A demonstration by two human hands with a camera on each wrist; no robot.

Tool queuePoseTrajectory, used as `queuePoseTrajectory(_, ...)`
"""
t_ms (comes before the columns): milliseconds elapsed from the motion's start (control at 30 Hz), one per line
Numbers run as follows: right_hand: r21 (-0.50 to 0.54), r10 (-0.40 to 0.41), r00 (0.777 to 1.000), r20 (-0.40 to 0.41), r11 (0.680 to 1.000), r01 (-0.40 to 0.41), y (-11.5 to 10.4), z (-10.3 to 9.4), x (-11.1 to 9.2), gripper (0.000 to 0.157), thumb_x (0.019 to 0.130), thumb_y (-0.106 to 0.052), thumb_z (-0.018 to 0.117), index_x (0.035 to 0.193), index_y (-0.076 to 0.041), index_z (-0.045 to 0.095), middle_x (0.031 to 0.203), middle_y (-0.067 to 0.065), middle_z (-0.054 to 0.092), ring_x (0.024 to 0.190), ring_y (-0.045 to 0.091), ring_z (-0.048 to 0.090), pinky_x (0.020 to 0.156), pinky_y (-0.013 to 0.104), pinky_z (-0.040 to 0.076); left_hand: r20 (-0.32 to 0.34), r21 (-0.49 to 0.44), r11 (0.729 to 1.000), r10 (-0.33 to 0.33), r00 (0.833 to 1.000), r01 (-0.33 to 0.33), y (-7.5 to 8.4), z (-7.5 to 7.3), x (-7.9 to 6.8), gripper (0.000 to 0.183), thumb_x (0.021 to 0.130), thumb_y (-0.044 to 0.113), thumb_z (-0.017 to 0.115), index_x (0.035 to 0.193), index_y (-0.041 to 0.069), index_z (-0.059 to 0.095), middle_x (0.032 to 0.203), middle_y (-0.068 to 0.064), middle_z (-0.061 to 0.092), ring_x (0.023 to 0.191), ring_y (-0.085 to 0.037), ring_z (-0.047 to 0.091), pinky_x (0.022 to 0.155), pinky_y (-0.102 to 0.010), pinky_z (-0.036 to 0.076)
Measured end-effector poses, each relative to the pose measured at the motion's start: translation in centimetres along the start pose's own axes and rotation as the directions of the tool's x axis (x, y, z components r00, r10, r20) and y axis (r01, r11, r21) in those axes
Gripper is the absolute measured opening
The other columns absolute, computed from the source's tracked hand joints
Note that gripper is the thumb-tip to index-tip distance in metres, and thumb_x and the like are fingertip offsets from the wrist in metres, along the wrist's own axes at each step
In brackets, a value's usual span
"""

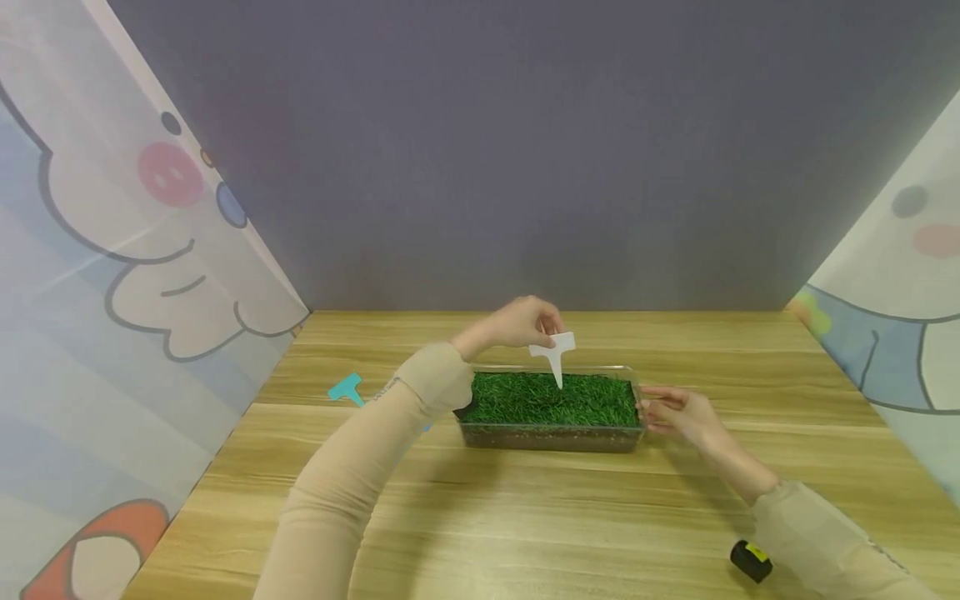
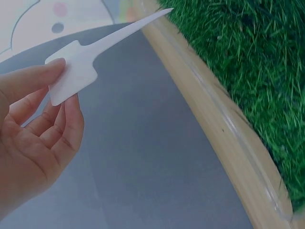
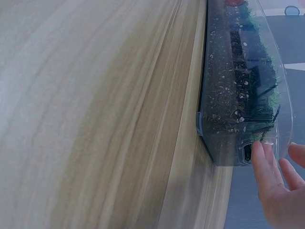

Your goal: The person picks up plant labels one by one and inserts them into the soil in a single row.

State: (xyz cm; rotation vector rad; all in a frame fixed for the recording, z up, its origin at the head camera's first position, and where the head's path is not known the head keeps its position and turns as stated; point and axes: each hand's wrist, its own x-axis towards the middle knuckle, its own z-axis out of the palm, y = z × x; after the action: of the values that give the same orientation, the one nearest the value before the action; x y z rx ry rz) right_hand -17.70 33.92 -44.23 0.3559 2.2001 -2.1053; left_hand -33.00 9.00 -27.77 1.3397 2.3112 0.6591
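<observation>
My left hand point(image 1: 522, 322) pinches a white T-shaped plant label point(image 1: 556, 358) by its wide head, between thumb and fingers. The label's pointed stem hangs downward over the green grass point(image 1: 517, 400); whether its tip touches the blades I cannot tell. That grass tops dark soil in a long clear plastic box point(image 1: 551, 439) on the table. At the box's right end, my right hand point(image 1: 686, 414) rests its fingertips against the wall. In the right wrist view, those fingers point(image 3: 263, 164) lie fairly straight by a handle-like recess, with the thumb near the rim.
Left of the box lies a teal T-shaped label point(image 1: 347, 387), partly covered by my left sleeve point(image 1: 375, 450). A small black object with a yellow sticker point(image 1: 751, 561) lies near my right sleeve. A grey panel point(image 1: 555, 167) stands behind the wooden table point(image 1: 570, 517), with printed curtains at both sides.
</observation>
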Motion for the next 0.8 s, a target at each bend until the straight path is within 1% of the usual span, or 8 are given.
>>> queuePoseTrajectory(167, 0.004, -0.016, 1.000, 0.006, 1.000, 0.016, -0.2, 0.2, -0.2, 0.081, 0.066, -0.039, 0.071, 0.125, 0.007, 0.040, 0.104, 0.017, 0.061, 0.084, 0.022, 0.063, 0.074, 0.032, 0.050, 0.015, 0.026, 1.000, 0.016, 1.000, -0.016, 0.7, 0.8, 0.7, 0.017, 0.079, 0.005, 0.064, 0.096, 0.002, 0.063, 0.085, -0.009, 0.063, 0.076, -0.017, 0.058, 0.061, -0.016, 0.045)
queuePoseTrajectory(267, 0.007, -0.020, 1.000, 0.006, 1.000, 0.020, -0.2, 0.2, -0.2, 0.086, 0.062, -0.043, 0.073, 0.125, 0.006, 0.040, 0.100, 0.011, 0.063, 0.083, 0.020, 0.064, 0.074, 0.031, 0.050, 0.018, 0.026, 0.999, 0.027, 0.999, -0.028, 1.1, 1.2, 1.1, 0.018, 0.079, 0.005, 0.064, 0.097, 0.001, 0.063, 0.086, -0.009, 0.063, 0.077, -0.017, 0.057, 0.063, -0.016, 0.045)
queuePoseTrajectory(333, 0.007, -0.017, 1.000, 0.007, 1.000, 0.017, -0.3, 0.2, -0.3, 0.082, 0.064, -0.042, 0.072, 0.124, 0.005, 0.042, 0.097, 0.006, 0.065, 0.082, 0.018, 0.064, 0.074, 0.030, 0.050, 0.019, 0.024, 0.999, 0.034, 0.999, -0.035, 1.3, 1.5, 1.4, 0.019, 0.079, 0.005, 0.064, 0.097, 0.002, 0.062, 0.087, -0.009, 0.063, 0.077, -0.016, 0.057, 0.063, -0.016, 0.045)
queuePoseTrajectory(467, -0.013, -0.061, 0.997, 0.047, 0.998, 0.062, -0.8, 0.3, -0.6, 0.063, 0.077, -0.030, 0.067, 0.123, 0.006, 0.043, 0.097, 0.005, 0.065, 0.081, 0.016, 0.064, 0.073, 0.030, 0.051, 0.022, 0.011, 0.999, 0.031, 0.999, -0.031, 1.5, 2.0, 2.0, 0.019, 0.080, 0.006, 0.064, 0.099, 0.003, 0.063, 0.087, -0.007, 0.063, 0.076, -0.014, 0.056, 0.063, -0.016, 0.045)
queuePoseTrajectory(567, -0.012, -0.079, 0.995, 0.069, 0.997, 0.080, -1.1, 0.4, -0.8, 0.068, 0.077, -0.033, 0.066, 0.124, 0.009, 0.041, 0.097, 0.005, 0.065, 0.081, 0.015, 0.063, 0.073, 0.030, 0.051, 0.026, 0.003, 1.000, 0.021, 0.999, -0.021, 1.8, 2.4, 2.3, 0.019, 0.080, 0.006, 0.064, 0.099, 0.004, 0.063, 0.086, -0.005, 0.063, 0.076, -0.012, 0.056, 0.063, -0.016, 0.045)
queuePoseTrajectory(667, -0.006, -0.053, 0.997, 0.063, 0.999, 0.053, -1.0, 0.2, -0.7, 0.080, 0.068, -0.044, 0.070, 0.123, 0.006, 0.042, 0.094, -0.001, 0.065, 0.081, 0.014, 0.063, 0.074, 0.029, 0.050, 0.025, -0.005, 1.000, 0.017, 1.000, -0.017, 2.0, 2.8, 2.6, 0.018, 0.081, 0.006, 0.063, 0.099, 0.004, 0.063, 0.086, -0.004, 0.063, 0.075, -0.010, 0.056, 0.064, -0.015, 0.044)
queuePoseTrajectory(767, -0.005, -0.047, 0.997, 0.065, 0.999, 0.048, -0.9, 0.1, -0.6, 0.073, 0.068, -0.043, 0.070, 0.121, 0.002, 0.046, 0.092, -0.004, 0.065, 0.081, 0.013, 0.064, 0.074, 0.029, 0.050, 0.016, -0.015, 1.000, 0.023, 1.000, -0.023, 2.2, 3.1, 2.8, 0.017, 0.081, 0.006, 0.062, 0.098, 0.004, 0.064, 0.086, -0.003, 0.063, 0.076, -0.010, 0.056, 0.065, -0.015, 0.044)
queuePoseTrajectory(800, -0.004, -0.054, 0.997, 0.063, 0.999, 0.054, -1.0, 0.2, -0.7, 0.068, 0.071, -0.040, 0.069, 0.121, 0.001, 0.047, 0.092, -0.003, 0.065, 0.080, 0.013, 0.064, 0.073, 0.029, 0.050, 0.012, -0.018, 0.999, 0.028, 1.000, -0.028, 2.3, 3.2, 2.8, 0.016, 0.081, 0.006, 0.062, 0.097, 0.004, 0.064, 0.087, -0.003, 0.063, 0.076, -0.010, 0.056, 0.065, -0.015, 0.044)
